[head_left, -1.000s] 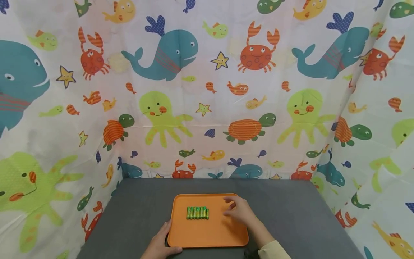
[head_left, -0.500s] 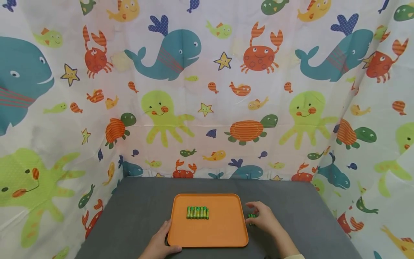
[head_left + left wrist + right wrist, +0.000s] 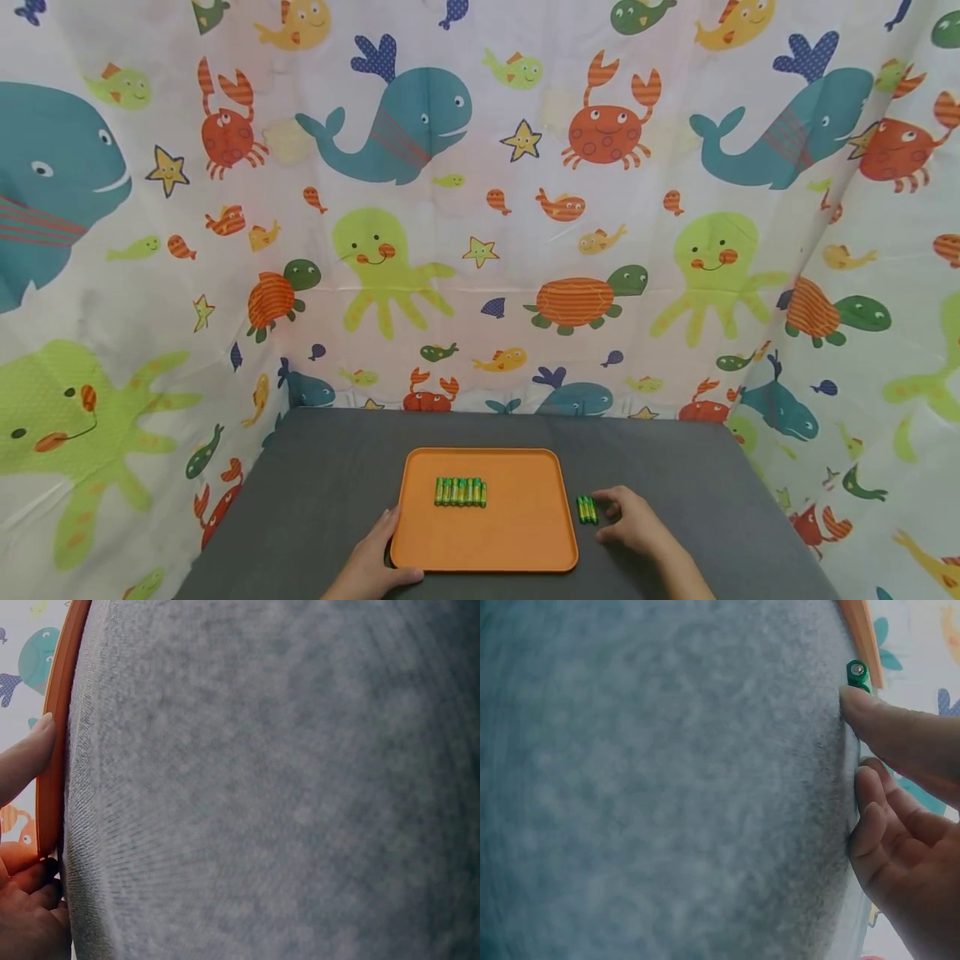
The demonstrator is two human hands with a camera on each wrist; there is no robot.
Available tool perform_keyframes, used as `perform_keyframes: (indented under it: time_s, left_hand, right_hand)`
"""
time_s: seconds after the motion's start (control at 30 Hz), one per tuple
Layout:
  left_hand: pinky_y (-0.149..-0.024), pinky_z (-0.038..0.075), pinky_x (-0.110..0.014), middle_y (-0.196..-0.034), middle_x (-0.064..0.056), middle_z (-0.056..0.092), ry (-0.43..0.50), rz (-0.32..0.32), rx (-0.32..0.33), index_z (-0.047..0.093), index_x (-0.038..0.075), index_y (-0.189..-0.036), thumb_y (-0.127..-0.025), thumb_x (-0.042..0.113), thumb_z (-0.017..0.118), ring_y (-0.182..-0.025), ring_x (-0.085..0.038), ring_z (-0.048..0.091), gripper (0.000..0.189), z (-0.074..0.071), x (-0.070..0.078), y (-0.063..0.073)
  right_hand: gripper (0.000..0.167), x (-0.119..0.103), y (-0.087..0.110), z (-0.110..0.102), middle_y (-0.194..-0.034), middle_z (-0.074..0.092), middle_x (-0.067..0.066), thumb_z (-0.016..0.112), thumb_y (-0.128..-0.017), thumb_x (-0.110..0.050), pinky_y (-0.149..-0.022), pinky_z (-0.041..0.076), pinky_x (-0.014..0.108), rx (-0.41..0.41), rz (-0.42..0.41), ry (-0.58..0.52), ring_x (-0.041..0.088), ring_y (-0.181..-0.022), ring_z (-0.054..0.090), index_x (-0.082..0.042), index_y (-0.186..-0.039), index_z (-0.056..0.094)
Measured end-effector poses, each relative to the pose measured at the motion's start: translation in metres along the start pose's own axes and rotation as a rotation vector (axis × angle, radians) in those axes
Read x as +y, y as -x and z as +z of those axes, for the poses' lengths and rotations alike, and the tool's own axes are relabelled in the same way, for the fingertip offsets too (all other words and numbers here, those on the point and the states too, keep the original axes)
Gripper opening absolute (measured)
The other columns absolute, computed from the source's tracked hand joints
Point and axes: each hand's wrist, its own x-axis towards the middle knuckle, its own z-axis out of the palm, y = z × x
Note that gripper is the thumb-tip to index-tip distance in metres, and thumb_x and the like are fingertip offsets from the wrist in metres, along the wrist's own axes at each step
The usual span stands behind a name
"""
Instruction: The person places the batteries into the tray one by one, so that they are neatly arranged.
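Observation:
My left hand (image 3: 369, 560) holds the front left corner of an orange tray (image 3: 517, 546), thumb along the front edge and fingers along the left side. In the left wrist view the thumb (image 3: 34, 754) lies against the rim. Several green and yellow batteries (image 3: 461, 492) stand side by side in a row on the tray; the rightmost looks shorter. More batteries (image 3: 587, 510) lie on the table just right of the tray. My right hand (image 3: 637, 523) is right beside them, with thumb and forefinger apart. The right wrist view shows one battery end (image 3: 857, 671) above the thumb tip.
A dark grey table (image 3: 322, 475) bears the tray. A white curtain (image 3: 480, 108) printed with sea animals surrounds the table at the back and both sides.
My right hand has moved from over the tray's right part to the batteries on the table, then slightly right, exposing them. The left hand stays at the tray corner.

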Motion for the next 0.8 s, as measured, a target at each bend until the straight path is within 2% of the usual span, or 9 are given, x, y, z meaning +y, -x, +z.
perform_keyframes:
  time_s: [0.27,0.43,0.6,0.8]
  left_hand:
    - [-0.105,0.026,-0.076,-0.162,-0.034,0.018,0.000,0.002,-0.002,0.022,0.006,-0.162,-0.072,0.052,0.088,-0.144,-0.062,0.018,0.120,-0.001,0.000,-0.001]
    - [-0.106,0.026,-0.076,-0.162,-0.034,0.018,0.004,-0.004,-0.005,0.022,0.006,-0.162,-0.072,0.052,0.088,-0.144,-0.062,0.018,0.121,-0.002,0.000,0.000]
    - [-0.105,0.026,-0.076,-0.162,-0.034,0.018,0.004,-0.007,-0.004,0.022,0.006,-0.162,-0.072,0.052,0.088,-0.144,-0.062,0.018,0.121,-0.001,0.002,0.000]
    - [-0.106,0.026,-0.076,-0.162,-0.034,0.018,0.002,-0.005,-0.003,0.022,0.006,-0.162,-0.073,0.052,0.088,-0.144,-0.062,0.018,0.120,0.000,0.001,0.000]
  right_hand:
    - [0.055,-0.003,-0.002,0.002,-0.103,0.066,0.004,0.094,-0.065,-0.008,-0.068,0.049,0.031,0.004,-0.019,0.013,0.017,-0.082,0.059,-0.007,-0.116,0.074]
    - [0.047,-0.001,-0.002,0.003,-0.098,0.065,0.002,0.094,-0.065,-0.009,-0.066,0.048,0.030,0.031,0.006,0.014,0.015,-0.079,0.059,-0.008,-0.108,0.076]
    - [0.049,0.002,0.002,0.000,-0.095,0.070,0.005,0.093,-0.067,-0.007,-0.064,0.050,0.029,0.057,0.022,-0.067,0.014,-0.078,0.063,-0.002,-0.111,0.073]
    - [0.052,-0.003,0.001,-0.007,-0.095,0.075,0.008,0.090,-0.073,-0.010,-0.062,0.053,0.028,0.064,-0.001,-0.155,0.014,-0.079,0.071,0.003,-0.120,0.069]
